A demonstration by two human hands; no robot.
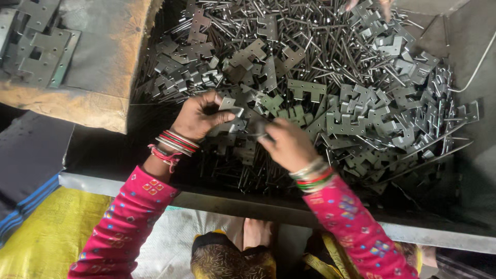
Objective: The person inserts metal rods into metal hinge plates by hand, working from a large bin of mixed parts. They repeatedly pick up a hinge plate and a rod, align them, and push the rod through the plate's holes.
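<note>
My left hand (199, 116) pinches a small grey notched metal plate (228, 105) between thumb and fingers over a big heap of the same stamped plates (356, 119) mixed with thin metal pins (310, 51). My right hand (289, 144) is beside it, fingers closed on a thin pin or plate edge (257, 135); what it grips is too small to tell apart. Both wrists carry bangles and pink patterned sleeves. The heap lies in a shallow metal tray (268, 206).
A worn wooden block (108, 57) at upper left bears stacked finished plates (39, 46). Another person's fingers (385, 6) show at the top edge. Yellow cloth (46, 232) and a white sack (175, 243) lie below the tray's front rim.
</note>
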